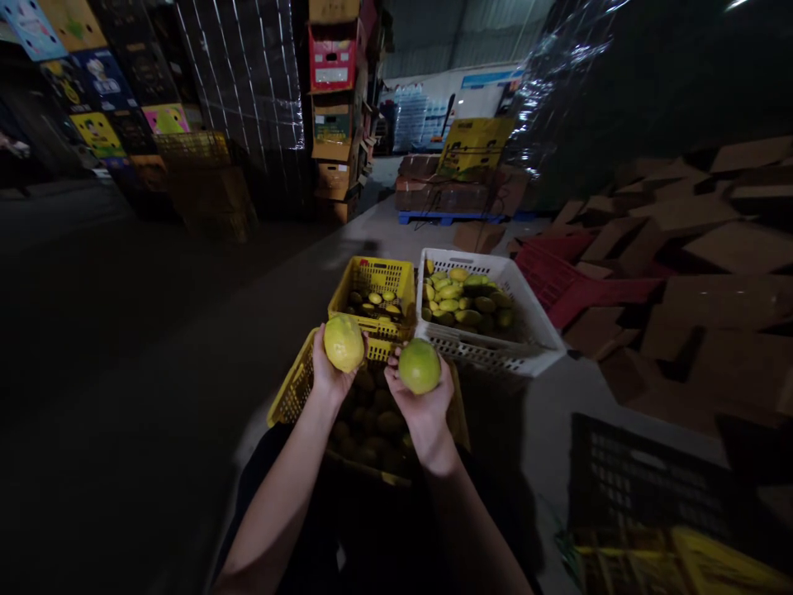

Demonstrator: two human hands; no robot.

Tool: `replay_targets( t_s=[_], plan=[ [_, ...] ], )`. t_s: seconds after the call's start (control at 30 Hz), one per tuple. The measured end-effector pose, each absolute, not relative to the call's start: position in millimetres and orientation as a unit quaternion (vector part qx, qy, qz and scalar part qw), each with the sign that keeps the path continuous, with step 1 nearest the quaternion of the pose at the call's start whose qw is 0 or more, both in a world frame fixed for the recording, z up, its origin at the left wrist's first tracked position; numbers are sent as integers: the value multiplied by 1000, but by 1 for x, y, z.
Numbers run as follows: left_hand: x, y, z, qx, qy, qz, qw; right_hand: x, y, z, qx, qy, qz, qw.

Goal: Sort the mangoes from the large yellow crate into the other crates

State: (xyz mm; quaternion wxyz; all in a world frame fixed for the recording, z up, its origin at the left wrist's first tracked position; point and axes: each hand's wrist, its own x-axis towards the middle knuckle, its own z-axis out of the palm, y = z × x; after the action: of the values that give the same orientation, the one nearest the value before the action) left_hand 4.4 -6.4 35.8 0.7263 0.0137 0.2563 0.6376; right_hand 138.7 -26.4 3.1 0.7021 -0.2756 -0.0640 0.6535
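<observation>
My left hand (pixel 333 372) is closed around a yellow lemon (pixel 344 343), held up over the near yellow crate (pixel 290 388). To its right, my right hand (pixel 427 405) grips a rounder green lemon (pixel 420 366) at about the same height. Below both hands, many fruits (pixel 372 421) lie in shadow inside the near crate. Just beyond stands a smaller yellow crate (pixel 384 268) with several fruits at its bottom. A white crate (pixel 526 318) at the right holds a pile of yellow and green fruits (pixel 462 297).
Flattened cardboard boxes (pixel 731 289) and a red crate (pixel 551 277) are heaped at the right. Another yellow crate (pixel 700 558) sits at the lower right. Stacked cartons (pixel 334 116) and a blue pallet (pixel 449 218) with boxes stand behind. Dark floor (pixel 154 347) stretches to the left.
</observation>
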Motion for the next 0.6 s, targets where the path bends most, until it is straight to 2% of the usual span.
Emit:
replay_targets(
  t_s=[0.13,0.27,0.43,0.6],
  plan=[
    [4,-8,35,-19,224,625,748,138,-19,-8,-285,-51,632,719],
    [2,-7,35,-30,257,604,753,135,-15,-13,-308,-35,627,715],
    [8,1,31,-59,280,568,772,129,-17,-12,-276,-120,671,678],
    [20,5,30,-40,290,582,759,128,-22,-15,-276,-145,681,662]
  ],
)
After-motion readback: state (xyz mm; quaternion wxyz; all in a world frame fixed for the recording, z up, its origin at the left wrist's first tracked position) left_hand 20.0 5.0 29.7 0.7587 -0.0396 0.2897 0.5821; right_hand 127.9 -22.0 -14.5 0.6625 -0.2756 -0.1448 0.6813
